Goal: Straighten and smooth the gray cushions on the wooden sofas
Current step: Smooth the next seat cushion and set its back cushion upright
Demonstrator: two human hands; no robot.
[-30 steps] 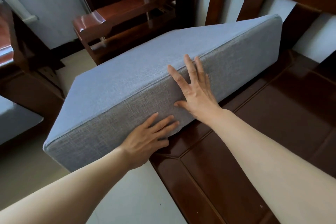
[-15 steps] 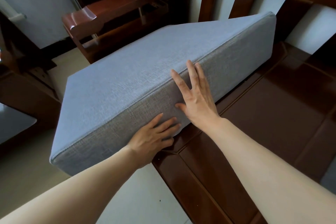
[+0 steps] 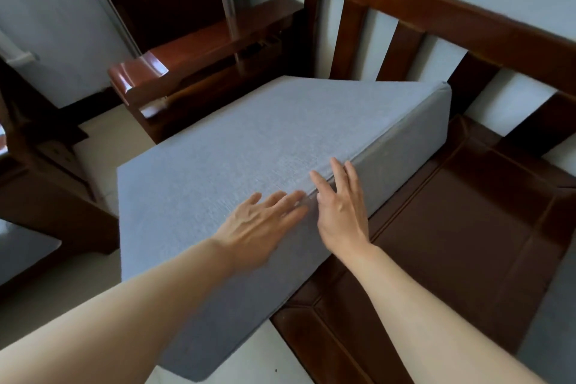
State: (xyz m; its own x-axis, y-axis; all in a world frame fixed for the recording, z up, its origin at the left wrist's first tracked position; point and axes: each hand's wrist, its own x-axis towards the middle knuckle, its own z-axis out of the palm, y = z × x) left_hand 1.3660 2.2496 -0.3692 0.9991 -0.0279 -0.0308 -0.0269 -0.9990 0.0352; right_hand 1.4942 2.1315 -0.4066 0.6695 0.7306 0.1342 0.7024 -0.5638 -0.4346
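Note:
A thick gray cushion (image 3: 249,140) lies skewed on the dark wooden sofa (image 3: 467,227), its near-left corner hanging out past the seat's front edge over the floor. My left hand (image 3: 258,224) lies flat, fingers straight, on the cushion's top next to its right edge. My right hand (image 3: 339,209) presses with straight, spread fingers against the cushion's right side wall, fingertips reaching the top seam. The two hands are almost touching.
The sofa's left armrest (image 3: 199,59) and slatted backrest (image 3: 405,9) border the cushion. Bare brown seat panels (image 3: 452,259) lie to its right. A second wooden seat frame (image 3: 40,184) with another gray cushion (image 3: 21,246) stands at the left, across pale floor (image 3: 46,299).
My left hand has moved from the cushion's side wall up onto its top. The cushion has turned and slid left, toward the armrest. My right hand stays on the side wall.

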